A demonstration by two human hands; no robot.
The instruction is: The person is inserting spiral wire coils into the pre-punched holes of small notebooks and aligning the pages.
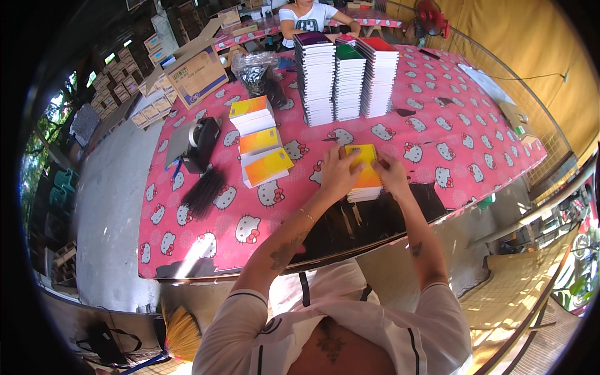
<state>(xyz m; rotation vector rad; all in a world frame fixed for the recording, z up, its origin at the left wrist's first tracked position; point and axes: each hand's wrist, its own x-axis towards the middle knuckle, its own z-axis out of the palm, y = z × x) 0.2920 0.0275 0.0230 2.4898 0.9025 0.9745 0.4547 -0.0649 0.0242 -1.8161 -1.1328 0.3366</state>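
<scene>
A small stack of yellow-and-orange notebooks stands before me at the table's near side. My left hand grips its left side, with the thumb over the top cover. At the right edge, my right hand has its fingers bent in against the stack; the fingertips are partly hidden. Left of my hands, more stacks of yellow-and-orange notebooks lie in a row, partly overlapping. Beyond my hands rise tall stacks of spiral notebooks with purple, green and red covers.
A black tape dispenser and a bundle of thin black strands lie on the left of the pink patterned table. Behind are a plastic bag and an open cardboard box. Another person sits across the table.
</scene>
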